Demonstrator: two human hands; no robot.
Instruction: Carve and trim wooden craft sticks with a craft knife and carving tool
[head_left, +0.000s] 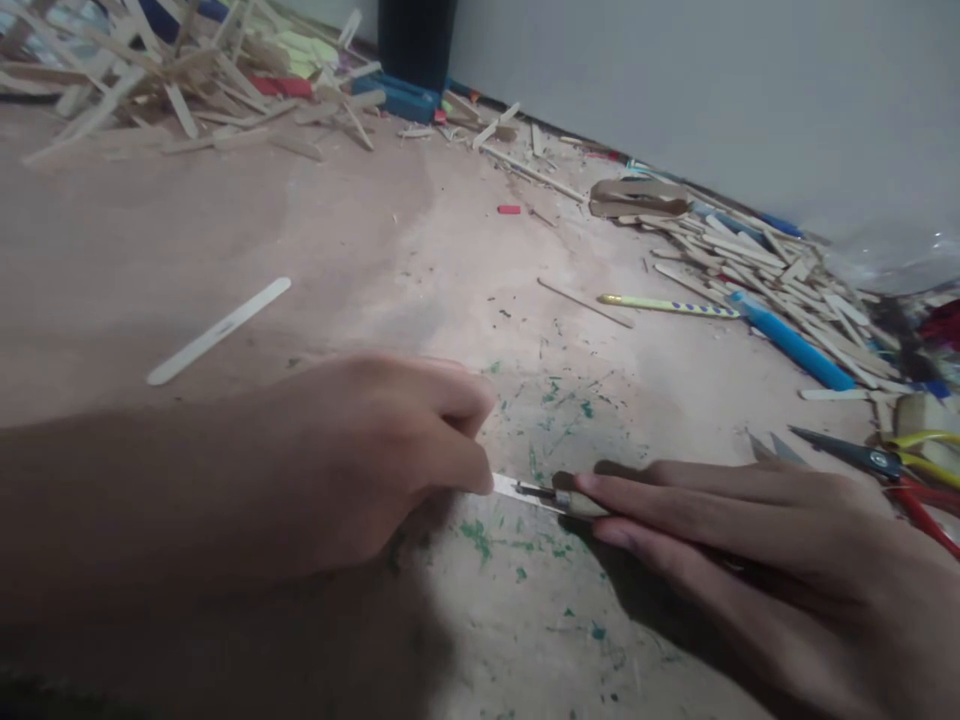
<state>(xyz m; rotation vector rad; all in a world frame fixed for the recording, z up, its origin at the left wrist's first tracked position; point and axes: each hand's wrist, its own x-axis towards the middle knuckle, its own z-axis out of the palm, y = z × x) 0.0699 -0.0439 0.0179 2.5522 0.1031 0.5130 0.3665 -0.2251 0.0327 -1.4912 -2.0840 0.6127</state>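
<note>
My left hand (375, 460) lies closed on the worn tabletop (337, 240), fingers pinched at one end of a thin pale stick (517, 489). My right hand (735, 545) comes in from the right, fingers curled round a craft knife (574, 500) whose tip meets the stick between the two hands. Most of the knife's body is hidden under my fingers. Green paint flecks mark the surface around them.
One loose wooden stick (217, 330) lies at left. Heaps of sticks sit at the back left (187, 70) and along the right wall (772, 270). A blue pen (795, 345), a yellow pen (667, 304), red-and-yellow pliers (892, 465) and a dark container (416, 40) are nearby.
</note>
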